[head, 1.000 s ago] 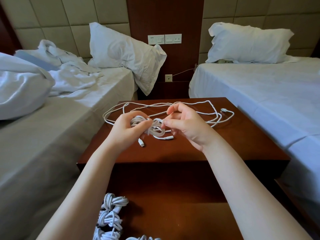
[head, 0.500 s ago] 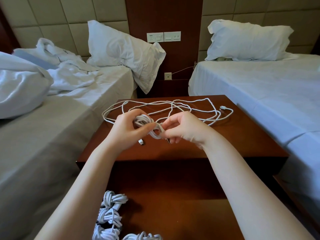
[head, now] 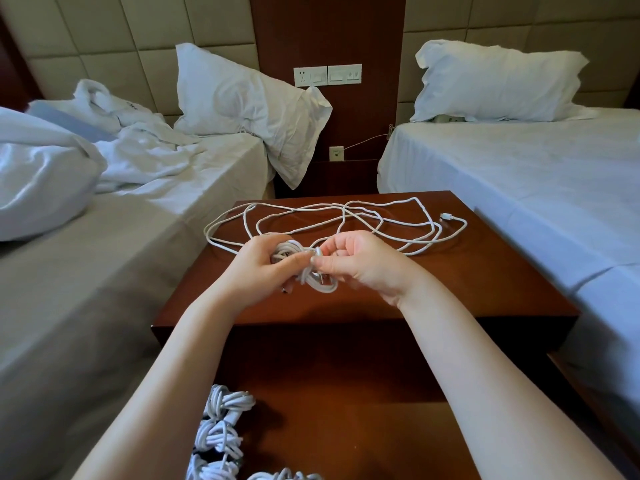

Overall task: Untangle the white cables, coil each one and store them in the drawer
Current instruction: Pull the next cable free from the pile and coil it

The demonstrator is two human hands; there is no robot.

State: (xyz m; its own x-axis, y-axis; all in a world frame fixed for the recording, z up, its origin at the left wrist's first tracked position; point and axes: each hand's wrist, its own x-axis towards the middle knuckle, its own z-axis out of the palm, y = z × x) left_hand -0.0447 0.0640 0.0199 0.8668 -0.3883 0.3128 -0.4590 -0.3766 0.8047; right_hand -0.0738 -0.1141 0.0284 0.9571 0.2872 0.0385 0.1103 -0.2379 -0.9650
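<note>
Above the middle of the brown nightstand top (head: 467, 289), my left hand (head: 258, 268) grips a small coil of white cable (head: 317, 284). My right hand (head: 360, 261) pinches the wrap of the same coil from the right, fingers curled. Behind both hands, a loose white cable (head: 346, 216) sprawls in long loops across the back of the nightstand, its plug (head: 446, 216) lying near the right edge. Several finished white coils (head: 221, 431) lie in the open drawer (head: 346, 438) below, at its left side.
An unmade bed (head: 121, 254) with crumpled sheets and a pillow flanks the nightstand on the left. A made bed (head: 519, 174) with a pillow stands on the right. Wall sockets (head: 327, 75) sit on the wood panel behind.
My right hand has dropped from above the coil down onto it and closed on the wrap. The left hand keeps its hold. The loose cable behind has barely shifted.
</note>
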